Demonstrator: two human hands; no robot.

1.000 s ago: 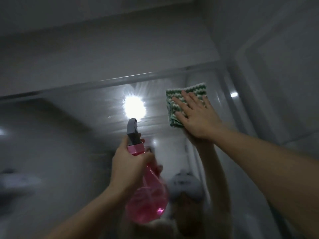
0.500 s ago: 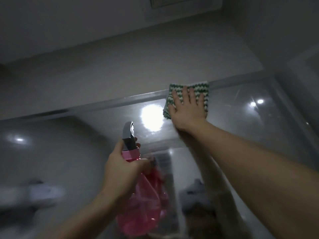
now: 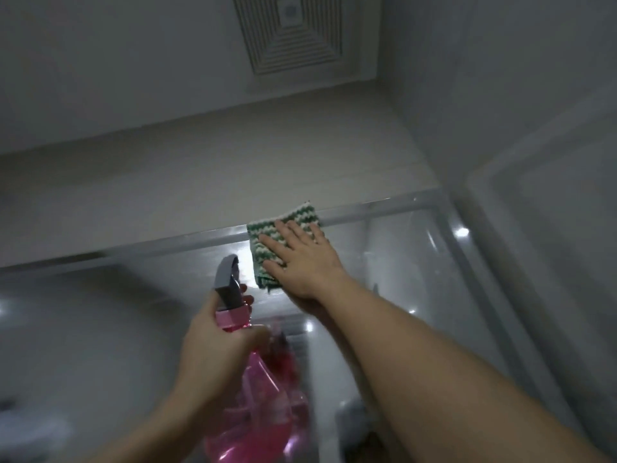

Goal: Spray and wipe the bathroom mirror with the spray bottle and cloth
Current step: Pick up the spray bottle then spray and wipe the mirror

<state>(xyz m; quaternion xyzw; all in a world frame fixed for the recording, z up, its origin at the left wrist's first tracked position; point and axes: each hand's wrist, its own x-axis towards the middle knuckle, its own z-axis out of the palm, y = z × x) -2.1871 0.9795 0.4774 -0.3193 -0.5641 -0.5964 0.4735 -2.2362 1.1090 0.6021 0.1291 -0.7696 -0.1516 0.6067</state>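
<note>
left hand (image 3: 213, 359) curled round neck of pink spray bottle (image 3: 257, 396), fingertips near the grey trigger head (image 3: 228, 285); cannot tell if trigger is being squeezed. nozzle tipped up toward the glass, bottle body hanging below the hand, blurred. about the same spot relative to the body as half a second ago, no visible spray mist.

just up and right of the left hand: green-and-white cloth (image 3: 280, 235), pinned flat on the mirror (image 3: 400, 262) under the right hand (image 3: 300, 259). right hand wide, fingers straight and spread, palm pressing, not gripping. cloth's top edge touching the mirror's upper frame (image 3: 167, 243), one corner poking just above it. bright light reflection right beside the cloth's left edge, between the two hands.

change: a second ago cloth sat lower on the glass, well below the frame and right of the glare; half a second ago up at the frame; now at the frame but slid leftward toward the spray hand, fingers angled more to the left. reads as a wipe stroke running up, then sideways along the top strip. view also tilted upward, ceiling vent (image 3: 293, 31) now showing above the right hand.

meaning for task, as a guess: wiping under way on the top edge, spray step probably done for this patch, bottle parked in left hand for re-spray. lower glass below both hands likely left to do. risk: cloth corner riding off glass onto the wall above.

right of the right hand: side wall panel (image 3: 534, 162), small light spots reflected in glass.
</note>
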